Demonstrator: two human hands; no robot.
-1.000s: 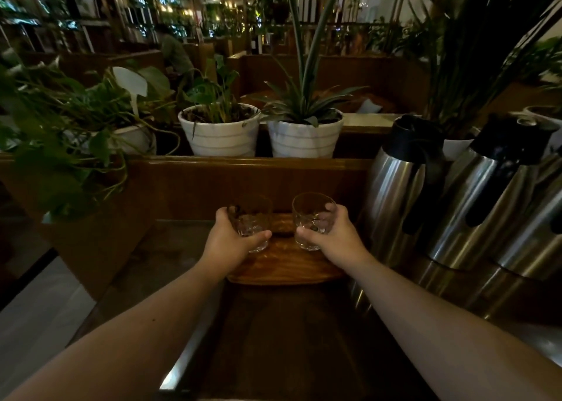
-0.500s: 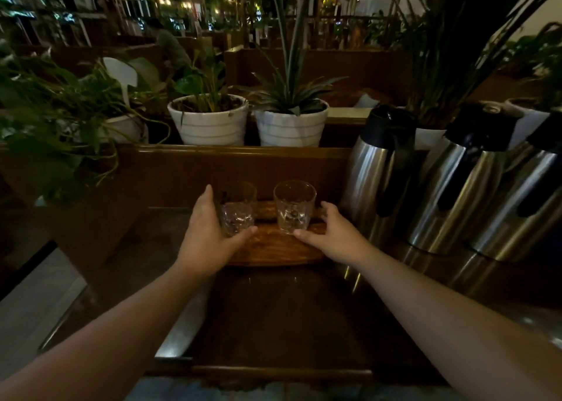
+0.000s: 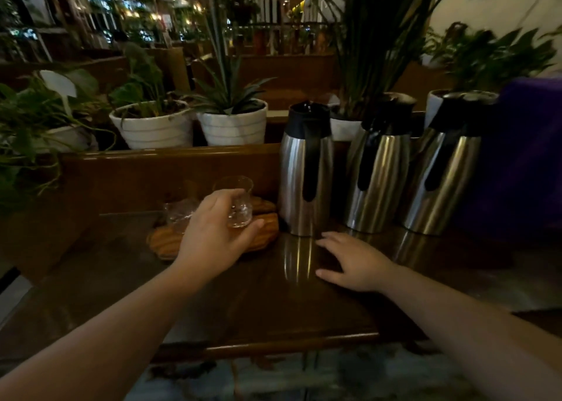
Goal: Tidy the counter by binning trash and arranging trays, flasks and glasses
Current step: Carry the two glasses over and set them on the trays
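the left hand [image 3: 213, 236] reaches forward from a long, nearly straight forearm and wraps a clear, short drinking glass [image 3: 238, 201], thumb along its near side and fingers curled round the far side, gripping it over the scalloped brown wooden tray [image 3: 264, 227]; whether the glass base touches the tray cannot be told. a second clear glass [image 3: 178, 215], blurred, sits on the tray just left of that hand, partly hidden behind the knuckles. the right hand [image 3: 354, 262] lies palm down, fingers spread and loose, resting flat on the dark glossy wooden desk [image 3: 258, 294] with nothing in it, fingertips pointing toward the nearest brushed steel flask with a black lid and handle [image 3: 305, 169]. two more steel flasks [image 3: 380, 172] of the same kind stand in a row to the right, all upright on the desk, the tray just beside the first. white ribbed plant pots [image 3: 234, 127] line the ledge behind.
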